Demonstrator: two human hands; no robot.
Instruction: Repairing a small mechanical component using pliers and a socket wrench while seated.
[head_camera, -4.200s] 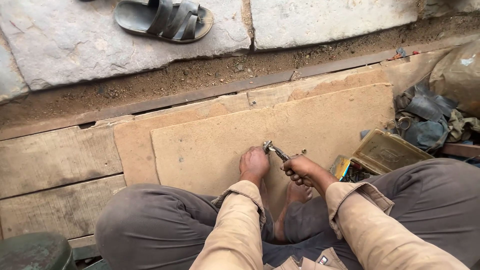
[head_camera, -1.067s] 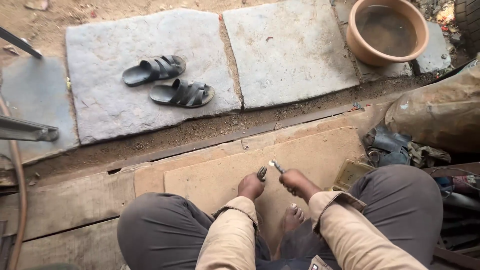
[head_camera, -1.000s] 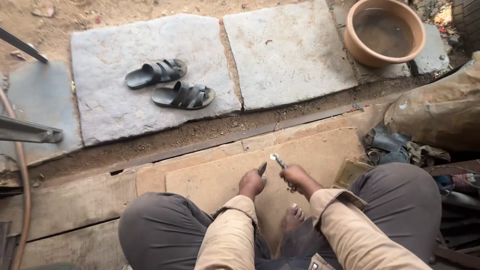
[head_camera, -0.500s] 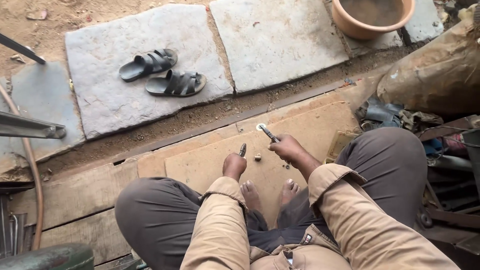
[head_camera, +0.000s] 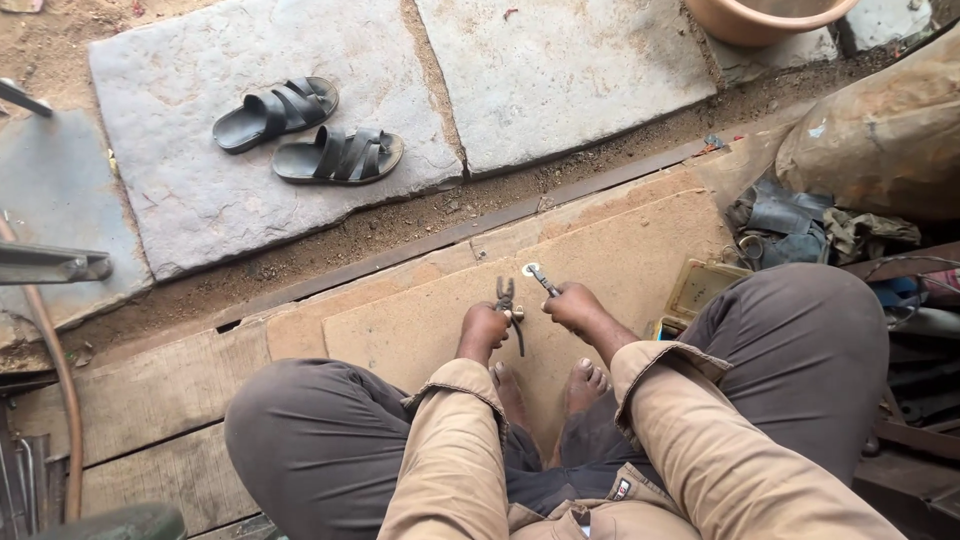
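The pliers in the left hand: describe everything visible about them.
The pliers are small, dark metal, with their jaws pointing away from the person, up in the picture. The left hand grips the handles, and one thin dark handle sticks out past the fingers toward the person's feet. The jaws look nearly closed; whether they pinch anything is too small to tell. They are held just above the tan board, close beside the spanner held in the right hand.

Both hands (head_camera: 530, 318) fisted, close together above bare feet (head_camera: 555, 388)
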